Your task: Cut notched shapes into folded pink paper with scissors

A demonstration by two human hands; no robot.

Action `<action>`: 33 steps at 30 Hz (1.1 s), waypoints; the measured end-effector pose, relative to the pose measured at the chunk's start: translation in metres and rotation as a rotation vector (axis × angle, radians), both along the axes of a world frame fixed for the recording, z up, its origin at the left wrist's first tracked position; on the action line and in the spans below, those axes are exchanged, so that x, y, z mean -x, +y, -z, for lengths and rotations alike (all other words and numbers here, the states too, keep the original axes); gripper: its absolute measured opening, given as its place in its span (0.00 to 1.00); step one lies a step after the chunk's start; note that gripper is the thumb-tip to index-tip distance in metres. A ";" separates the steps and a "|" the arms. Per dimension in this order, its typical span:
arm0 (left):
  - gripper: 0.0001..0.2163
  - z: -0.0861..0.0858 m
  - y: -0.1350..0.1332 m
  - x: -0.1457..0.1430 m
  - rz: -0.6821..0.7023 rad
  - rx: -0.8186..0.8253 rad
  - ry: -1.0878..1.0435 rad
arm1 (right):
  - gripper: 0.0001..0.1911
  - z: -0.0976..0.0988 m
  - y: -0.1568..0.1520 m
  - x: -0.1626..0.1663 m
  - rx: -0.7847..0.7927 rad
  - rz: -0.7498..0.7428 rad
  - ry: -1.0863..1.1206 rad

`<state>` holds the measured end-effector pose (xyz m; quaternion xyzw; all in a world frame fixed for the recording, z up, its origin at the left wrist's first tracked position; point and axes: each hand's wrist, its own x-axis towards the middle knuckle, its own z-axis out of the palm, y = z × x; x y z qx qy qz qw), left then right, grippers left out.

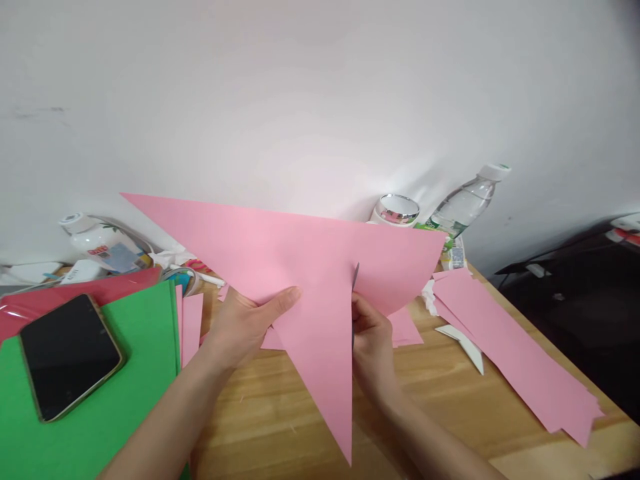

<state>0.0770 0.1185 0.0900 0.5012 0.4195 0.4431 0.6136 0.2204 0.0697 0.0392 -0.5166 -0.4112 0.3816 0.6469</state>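
A large sheet of pink paper [250, 247] is held up above the wooden table, with a cut running up from its lower edge. My left hand [255, 317] grips its lower left edge, thumb on the near face and fingers hidden behind. My right hand [373, 333] is closed around scissors [355, 275] at the cut. One dark blade tip shows above the hand, against the paper; the handles are mostly hidden by my fingers. To the right of the cut, the paper flap bends away behind my right hand.
At left a black phone [73, 357] lies on green paper [145, 360], beside red sheets [145, 279] and a white bottle [107, 243]. Right, pink strips [515, 347] and a white scrap [465, 347] rest near the table edge. A clear bottle [470, 203] and silver-rimmed container [397, 209] stand behind.
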 end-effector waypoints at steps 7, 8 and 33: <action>0.14 -0.003 -0.001 -0.001 0.025 -0.017 -0.021 | 0.10 -0.005 0.003 -0.004 -0.010 -0.018 0.019; 0.15 -0.003 -0.001 -0.001 0.033 -0.018 -0.027 | 0.09 -0.005 0.003 -0.004 -0.011 -0.012 0.016; 0.18 0.001 0.000 0.000 0.053 -0.014 -0.063 | 0.11 -0.005 0.002 -0.004 -0.012 -0.038 0.024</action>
